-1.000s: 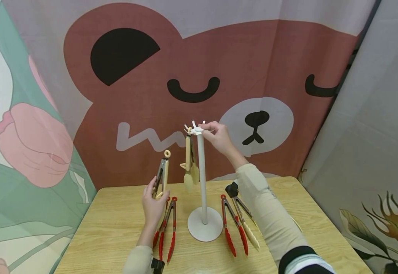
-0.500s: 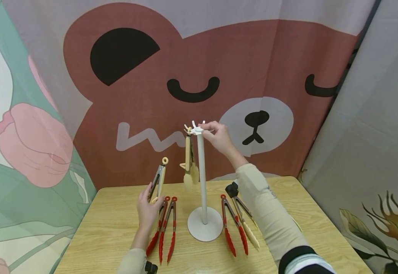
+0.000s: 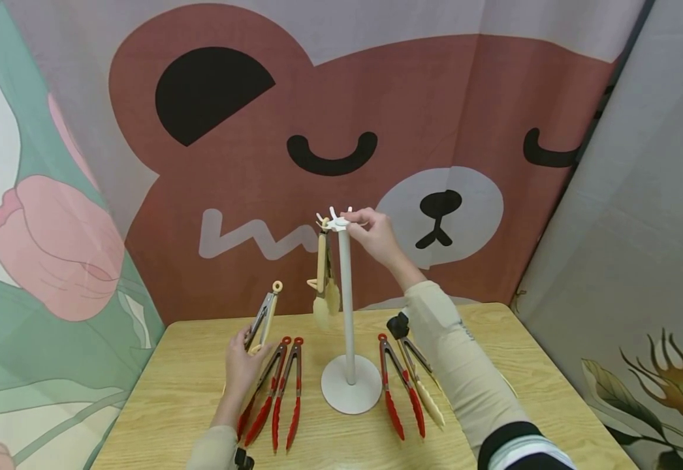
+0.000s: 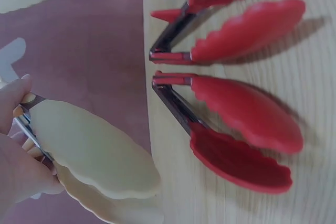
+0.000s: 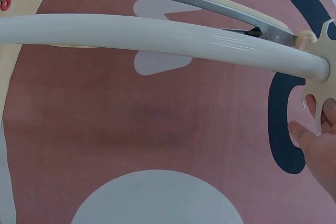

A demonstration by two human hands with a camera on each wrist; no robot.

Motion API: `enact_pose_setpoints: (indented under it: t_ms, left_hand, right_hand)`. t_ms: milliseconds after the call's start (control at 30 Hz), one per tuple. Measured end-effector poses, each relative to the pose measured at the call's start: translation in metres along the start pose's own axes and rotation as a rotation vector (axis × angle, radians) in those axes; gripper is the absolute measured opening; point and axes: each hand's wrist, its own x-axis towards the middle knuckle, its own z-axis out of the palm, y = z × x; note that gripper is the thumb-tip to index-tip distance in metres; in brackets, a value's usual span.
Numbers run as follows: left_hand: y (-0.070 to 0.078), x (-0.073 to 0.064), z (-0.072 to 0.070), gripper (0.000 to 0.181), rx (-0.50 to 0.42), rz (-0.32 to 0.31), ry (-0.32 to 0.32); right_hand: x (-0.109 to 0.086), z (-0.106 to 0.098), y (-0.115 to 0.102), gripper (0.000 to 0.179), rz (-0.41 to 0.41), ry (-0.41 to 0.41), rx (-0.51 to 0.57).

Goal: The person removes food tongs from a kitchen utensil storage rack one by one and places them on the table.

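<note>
In the head view, my left hand (image 3: pixel 240 367) grips a pair of cream-tipped tongs (image 3: pixel 268 312), ring end up, above the table's left side. Its scalloped cream heads (image 4: pixel 94 150) point away from the palm in the left wrist view. My right hand (image 3: pixel 373 235) pinches an arm of the hook top on a white stand (image 3: pixel 347 300). From a hook on the stand's left side hangs another pair of cream tongs (image 5: pixel 210 6), heads down. Two red tongs (image 3: pixel 290 391) stand spread on the table, right of the left hand.
Right of the stand's round base (image 3: pixel 341 398) are another red pair of tongs (image 3: pixel 400 385) and a cream pair (image 3: pixel 429 401), partly hidden by a black device (image 3: pixel 399 325) and the right sleeve (image 3: pixel 459 352). A printed curtain (image 3: pixel 230 189) hangs behind the wooden table (image 3: pixel 159 391).
My left hand has moved left and down with the cream tongs, away from the stand, uncovering more of the red tongs. The right hand has stayed on the hook.
</note>
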Motion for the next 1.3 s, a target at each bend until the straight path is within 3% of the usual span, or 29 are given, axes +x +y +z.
enact_pose_setpoints:
  t_ms: [67, 300, 500, 767, 1000, 1300]
  left_hand:
    - [-0.003, 0.001, -0.001, 0.060, 0.022, -0.001, -0.012]
    - [-0.010, 0.002, -0.005, 0.059, 0.086, -0.016, -0.045]
    - [-0.023, 0.001, -0.003, 0.058, 0.133, -0.024, -0.069]
    - [-0.037, 0.001, -0.001, 0.057, 0.170, -0.030, -0.105]
    - [-0.045, 0.001, -0.002, 0.057, 0.218, -0.037, -0.144]
    - [-0.055, -0.005, -0.002, 0.055, 0.316, -0.063, -0.172]
  right_hand:
    - [0.000, 0.000, 0.001, 0.024, 0.003, 0.002, -0.005]
    - [0.008, 0.002, 0.035, 0.024, 0.016, -0.002, 0.002]
    - [0.008, 0.002, 0.040, 0.027, 0.021, 0.000, -0.006]
    - [0.008, 0.001, 0.036, 0.023, 0.005, 0.002, -0.018]
    - [0.001, 0.001, 0.002, 0.022, -0.017, 0.017, -0.014]
    - [0.001, 0.001, -0.002, 0.022, -0.026, 0.013, -0.009]
